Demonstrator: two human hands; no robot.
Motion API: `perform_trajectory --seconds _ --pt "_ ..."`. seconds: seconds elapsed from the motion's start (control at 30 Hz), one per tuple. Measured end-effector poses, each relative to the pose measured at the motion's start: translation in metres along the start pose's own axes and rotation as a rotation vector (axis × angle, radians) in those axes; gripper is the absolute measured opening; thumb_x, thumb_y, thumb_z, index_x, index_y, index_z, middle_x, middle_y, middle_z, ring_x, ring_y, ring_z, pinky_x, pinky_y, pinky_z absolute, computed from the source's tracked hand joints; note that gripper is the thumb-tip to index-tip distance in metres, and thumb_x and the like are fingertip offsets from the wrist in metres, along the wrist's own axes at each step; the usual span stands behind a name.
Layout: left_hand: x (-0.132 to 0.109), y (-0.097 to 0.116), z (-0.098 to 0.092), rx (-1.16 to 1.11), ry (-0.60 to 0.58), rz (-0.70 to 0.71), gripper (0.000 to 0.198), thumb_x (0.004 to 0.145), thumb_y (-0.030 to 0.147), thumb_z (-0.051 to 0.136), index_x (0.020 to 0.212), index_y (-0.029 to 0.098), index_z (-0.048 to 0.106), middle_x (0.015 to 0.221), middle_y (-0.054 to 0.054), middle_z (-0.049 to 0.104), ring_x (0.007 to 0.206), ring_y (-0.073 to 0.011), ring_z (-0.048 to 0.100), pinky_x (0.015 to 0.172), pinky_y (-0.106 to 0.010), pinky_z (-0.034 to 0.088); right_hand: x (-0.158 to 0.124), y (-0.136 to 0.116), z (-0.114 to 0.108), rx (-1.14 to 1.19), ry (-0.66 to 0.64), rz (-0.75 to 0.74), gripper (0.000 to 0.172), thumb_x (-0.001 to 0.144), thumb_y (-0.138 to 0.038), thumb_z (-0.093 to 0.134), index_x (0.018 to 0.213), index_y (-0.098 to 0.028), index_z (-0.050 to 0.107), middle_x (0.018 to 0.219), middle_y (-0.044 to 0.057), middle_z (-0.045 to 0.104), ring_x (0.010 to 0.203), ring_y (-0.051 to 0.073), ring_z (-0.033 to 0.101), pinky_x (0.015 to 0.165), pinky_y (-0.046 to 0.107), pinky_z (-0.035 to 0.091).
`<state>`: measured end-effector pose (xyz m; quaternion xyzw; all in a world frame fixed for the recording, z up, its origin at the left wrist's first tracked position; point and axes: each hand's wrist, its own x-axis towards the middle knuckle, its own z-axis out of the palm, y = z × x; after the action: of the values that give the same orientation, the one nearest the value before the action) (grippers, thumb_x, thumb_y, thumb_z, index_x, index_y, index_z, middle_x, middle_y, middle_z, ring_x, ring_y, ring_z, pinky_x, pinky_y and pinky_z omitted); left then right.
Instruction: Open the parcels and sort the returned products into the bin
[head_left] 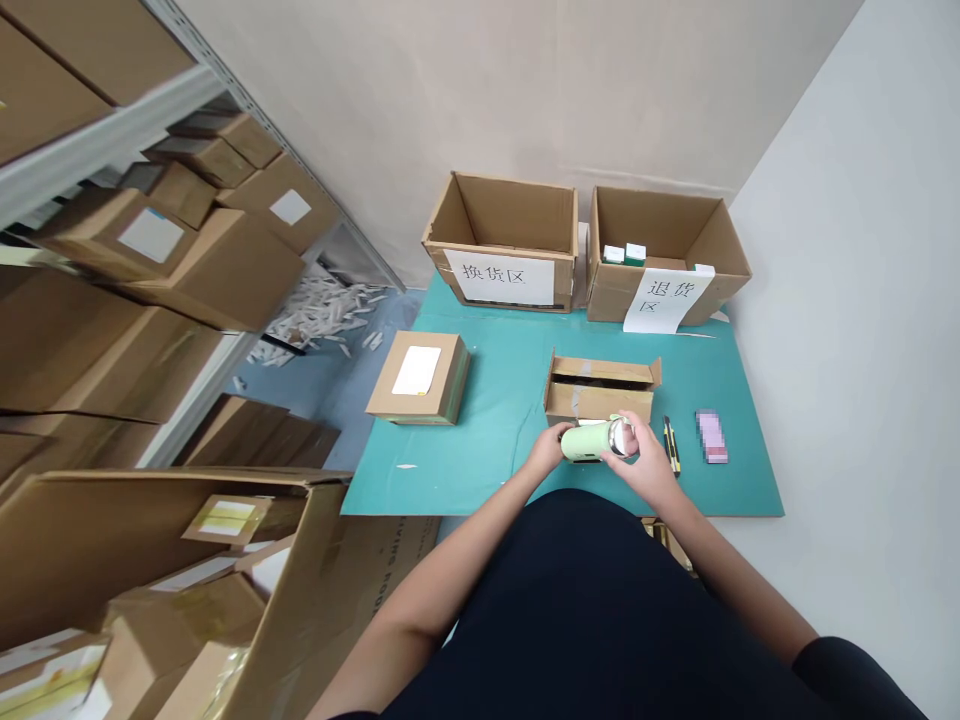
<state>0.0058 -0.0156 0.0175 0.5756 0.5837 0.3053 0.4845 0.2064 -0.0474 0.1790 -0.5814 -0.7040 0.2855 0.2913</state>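
Observation:
A pale green bottle [587, 441] with a shiny metal band lies sideways between my two hands, over the near part of the green table. My left hand [550, 449] is closed around its left end. At the other end, by the metal band, my right hand [646, 458] grips it with thumb and fingers. Just behind the bottle stands a small cardboard box [611, 403] with its top flaps partly raised; its contents are hidden. A black and yellow utility knife [671, 447] lies right of my right hand.
A blurred pink item [711, 437] lies at the table's [495, 400] right. A labelled carton [386, 402] sits left. Two open cartons, one left [465, 210] and one right [705, 225], bear paper signs behind. Shelving [217, 80] and a big box [322, 550] flank the left side.

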Motion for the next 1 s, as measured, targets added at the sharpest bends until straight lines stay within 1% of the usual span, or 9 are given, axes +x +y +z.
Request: perform_trajectory --seconds 0.1,0.2,0.3,0.43,0.6,0.7,0.8,0.9,1.0 --pt "0.004 -0.004 -0.002 -0.002 0.004 -0.026 0.030 0.080 0.014 0.060 0.106 0.016 0.074 0.103 -0.008 0.078 0.094 -0.0216 0.071 0.085 -0.031 0.055 0.000 0.008 0.001 0.003 -0.012 0.012 0.056 0.080 -0.039 0.070 0.132 -0.024 0.053 0.130 0.011 0.065 0.114 0.028 0.066 0.094 0.043 0.056" --pt "0.005 -0.006 -0.002 0.005 -0.007 -0.026 0.027 0.083 0.019 0.058 0.103 0.018 0.076 0.103 -0.006 0.078 0.092 -0.0199 0.071 0.084 -0.030 0.055 -0.001 0.010 -0.004 -0.039 -0.044 -0.003 0.057 0.082 -0.039 0.069 0.133 -0.023 0.052 0.131 0.012 0.065 0.115 0.029 0.066 0.094 0.043 0.056" --pt "0.006 -0.007 -0.003 0.030 -0.005 -0.034 0.027 0.083 0.021 0.059 0.104 0.019 0.076 0.102 -0.006 0.078 0.090 -0.0196 0.070 0.083 -0.029 0.054 -0.003 0.005 -0.014 -0.119 -0.086 -0.065 0.057 0.084 -0.039 0.068 0.137 -0.025 0.050 0.132 0.012 0.064 0.117 0.029 0.065 0.093 0.042 0.057" --pt "0.005 -0.005 -0.005 0.076 0.007 -0.062 0.027 0.081 0.023 0.062 0.104 0.019 0.075 0.092 -0.004 0.077 0.081 -0.0185 0.067 0.078 -0.029 0.052 -0.004 0.001 -0.020 -0.226 -0.095 -0.164 0.056 0.088 -0.037 0.064 0.140 -0.026 0.049 0.133 0.012 0.063 0.121 0.030 0.064 0.093 0.042 0.058" --pt "0.002 -0.002 -0.006 0.102 0.002 -0.071 0.027 0.082 0.025 0.062 0.105 0.017 0.074 0.083 -0.002 0.073 0.070 -0.0153 0.062 0.070 -0.026 0.048 -0.005 0.010 -0.008 -0.305 -0.116 -0.201 0.057 0.088 -0.037 0.065 0.141 -0.024 0.049 0.132 0.013 0.063 0.120 0.031 0.065 0.089 0.042 0.060" --pt "0.001 0.001 -0.007 0.110 0.004 -0.073 0.028 0.082 0.025 0.062 0.106 0.017 0.074 0.081 -0.001 0.072 0.070 -0.0150 0.061 0.070 -0.026 0.047 -0.006 0.013 0.001 -0.312 -0.122 -0.228 0.059 0.089 -0.037 0.064 0.144 -0.022 0.048 0.133 0.014 0.063 0.120 0.030 0.065 0.089 0.041 0.060" --pt "0.002 0.003 -0.009 0.117 0.011 -0.080 0.026 0.081 0.025 0.063 0.104 0.018 0.074 0.084 -0.002 0.073 0.073 -0.0158 0.063 0.071 -0.026 0.047 -0.004 0.013 0.005 -0.300 -0.111 -0.241 0.060 0.089 -0.037 0.064 0.144 -0.022 0.047 0.133 0.015 0.064 0.120 0.031 0.064 0.089 0.041 0.060" --pt "0.004 0.005 -0.009 0.124 0.023 -0.082 0.021 0.080 0.025 0.064 0.098 0.019 0.074 0.086 -0.003 0.074 0.078 -0.0173 0.065 0.073 -0.026 0.047 -0.001 0.011 0.007 -0.286 -0.111 -0.238 0.061 0.088 -0.038 0.065 0.145 -0.023 0.047 0.133 0.014 0.063 0.120 0.031 0.065 0.089 0.042 0.060" --pt "0.006 0.007 -0.007 0.134 0.040 -0.085 0.014 0.082 0.028 0.063 0.087 0.020 0.074 0.083 -0.002 0.074 0.080 -0.0185 0.066 0.072 -0.026 0.046 -0.002 0.011 0.011 -0.274 -0.139 -0.222 0.063 0.087 -0.037 0.067 0.145 -0.024 0.047 0.134 0.014 0.063 0.118 0.032 0.065 0.086 0.042 0.061"
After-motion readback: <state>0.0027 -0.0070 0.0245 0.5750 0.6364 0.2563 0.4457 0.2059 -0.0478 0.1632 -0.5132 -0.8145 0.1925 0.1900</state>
